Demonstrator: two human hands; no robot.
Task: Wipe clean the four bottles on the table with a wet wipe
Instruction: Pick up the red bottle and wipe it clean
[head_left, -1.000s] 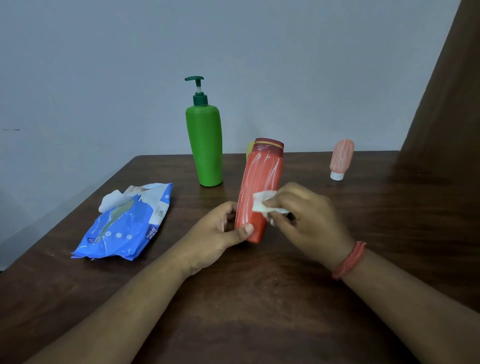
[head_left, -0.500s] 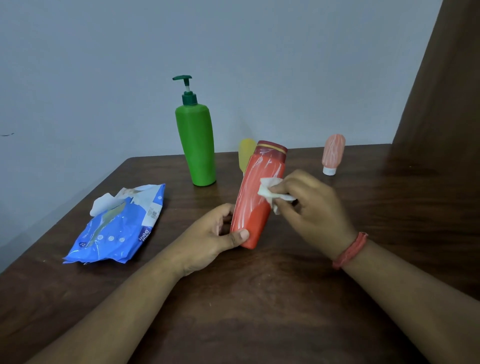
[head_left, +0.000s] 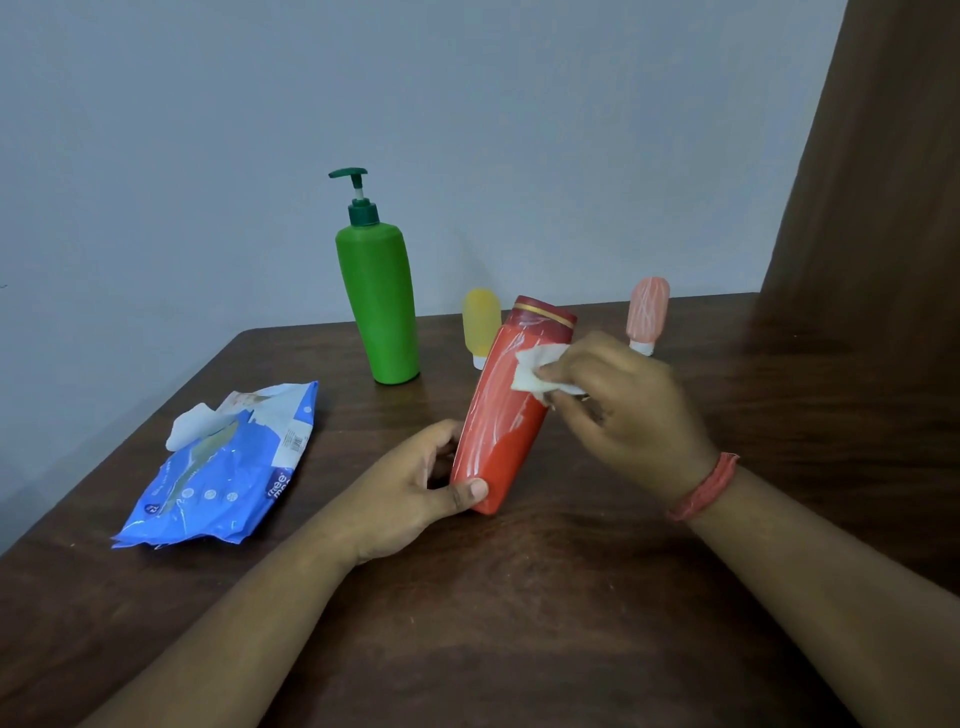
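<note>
My left hand (head_left: 415, 493) grips the lower end of a red bottle (head_left: 506, 415), which leans to the right above the table, dark red cap uppermost. My right hand (head_left: 618, 410) pinches a folded white wet wipe (head_left: 535, 371) against the bottle's upper part, just below the cap. White streaks run down the bottle's side. A tall green pump bottle (head_left: 379, 306) stands behind on the left. A small yellow bottle (head_left: 480, 325) stands cap-down just behind the red one, partly hidden. A small pink bottle (head_left: 647, 312) stands cap-down at the back right.
A blue pack of wet wipes (head_left: 223, 467) lies on the left of the dark wooden table (head_left: 519, 597), with a white wipe sticking out of its top. A grey wall rises behind the table. A brown curtain (head_left: 883, 208) hangs at the right.
My right hand has slid the wipe up the red bottle from its middle to just under the cap. My left hand keeps its grip on the lower end.
</note>
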